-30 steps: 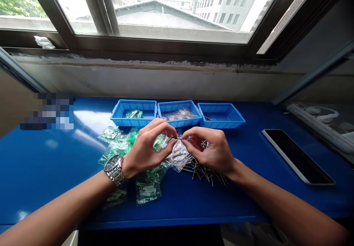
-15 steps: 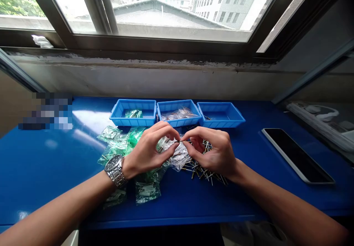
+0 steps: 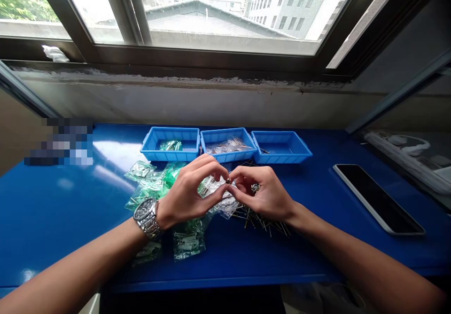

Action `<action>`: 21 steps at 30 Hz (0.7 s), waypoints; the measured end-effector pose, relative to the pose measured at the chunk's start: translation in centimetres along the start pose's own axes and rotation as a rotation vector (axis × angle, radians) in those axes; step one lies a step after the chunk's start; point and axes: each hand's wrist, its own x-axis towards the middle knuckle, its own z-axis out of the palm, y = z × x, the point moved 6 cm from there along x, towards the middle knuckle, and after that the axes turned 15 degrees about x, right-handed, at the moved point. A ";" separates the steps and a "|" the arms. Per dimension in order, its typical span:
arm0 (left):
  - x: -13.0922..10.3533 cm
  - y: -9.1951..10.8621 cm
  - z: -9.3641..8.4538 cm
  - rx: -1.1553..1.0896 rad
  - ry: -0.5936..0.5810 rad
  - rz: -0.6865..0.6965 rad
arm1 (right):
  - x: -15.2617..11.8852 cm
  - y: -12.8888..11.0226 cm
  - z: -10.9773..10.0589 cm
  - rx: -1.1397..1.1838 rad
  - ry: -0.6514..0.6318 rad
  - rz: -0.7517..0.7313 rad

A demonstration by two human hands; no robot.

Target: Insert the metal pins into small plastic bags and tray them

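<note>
My left hand, with a metal-banded watch on its wrist, pinches thumb and forefinger together. Opposite it, my right hand pinches the same way, its fingertips meeting the left ones. Between them shows a small metal pin, mostly covered by the fingertips. Below the right hand lies a loose pile of thin metal pins, some with brass-coloured ends. Partly behind the hands is a clear bag of pins. Several green-tinted bags of small parts lie around the left hand.
Three blue bins stand along the back: the left bin holds a green bag, the middle bin clear bags, the right bin a few pins. A phone lies on the right of the blue table. A window is behind.
My right hand has shifted slightly left, closer against the left fingertips. The pin between them has turned, now showing as a short dark end. My left hand has barely moved.
</note>
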 end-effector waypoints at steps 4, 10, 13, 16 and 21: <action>0.0 -0.4 -0.3 0.011 0.028 -0.037 | 0.0 -0.7 -0.7 -0.068 0.087 -0.066; -0.1 -0.5 0.3 0.002 -0.034 -0.050 | -0.5 -2.0 -1.0 -0.126 0.196 -0.223; -0.1 -0.1 0.8 -0.036 -0.091 -0.024 | -0.7 -2.4 -0.5 -0.145 0.161 -0.284; 0.0 -0.1 0.9 -0.053 -0.102 -0.031 | -0.8 -2.7 -0.4 -0.164 0.151 -0.307; 0.0 -0.6 0.2 -0.040 -0.036 -0.103 | -0.6 -2.3 -1.1 -0.167 0.193 -0.240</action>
